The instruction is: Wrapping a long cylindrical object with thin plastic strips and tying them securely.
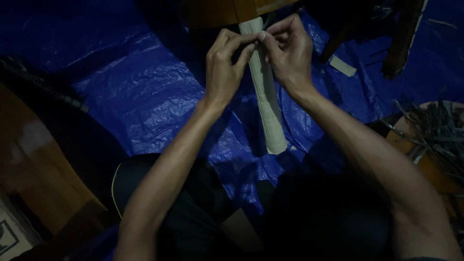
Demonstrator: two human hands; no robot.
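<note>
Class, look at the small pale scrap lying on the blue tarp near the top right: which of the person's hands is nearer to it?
Right. The right hand pinches the pale strip just left of the scrap; the left hand grips the strip farther left, beyond the right hand.

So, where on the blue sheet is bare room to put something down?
Bare blue sheet lies left of the left hand, up to the wooden board. Right is crowded: a pile of thin strips, a pale scrap.
</note>
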